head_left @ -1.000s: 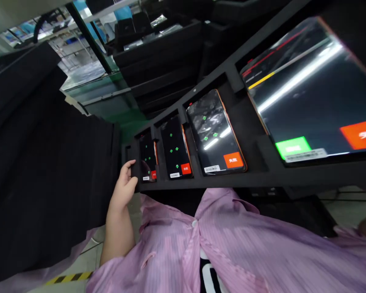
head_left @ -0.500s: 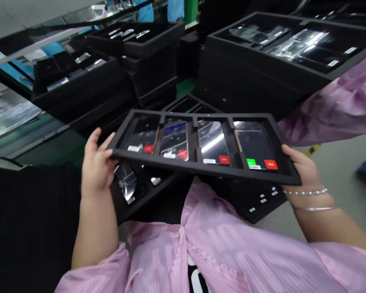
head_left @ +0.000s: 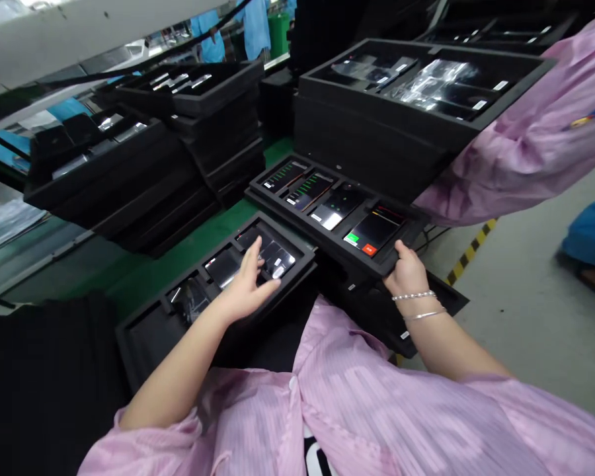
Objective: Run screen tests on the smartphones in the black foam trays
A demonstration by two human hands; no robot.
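Observation:
My right hand [head_left: 406,272] grips the near corner of a black foam tray [head_left: 297,208] that lies on a stack in front of me. It holds several lit phones; the nearest phone [head_left: 371,231] shows a green and an orange button. My left hand [head_left: 250,287] reaches over a second foam tray [head_left: 143,330] to the left, fingers spread above a dark phone [head_left: 272,256] in its right slot. Other dark phones lie in that tray.
Stacks of black foam trays [head_left: 371,132] with wrapped phones stand behind and to the left on a green bench [head_left: 153,264]. A co-worker's pink sleeve [head_left: 520,145] reaches in at the right. Grey floor with a yellow-black stripe [head_left: 469,254] lies to the right.
The tray that both hands held up near my chest now lies on the stack ahead. My left hand let go of it and moved over the left tray.

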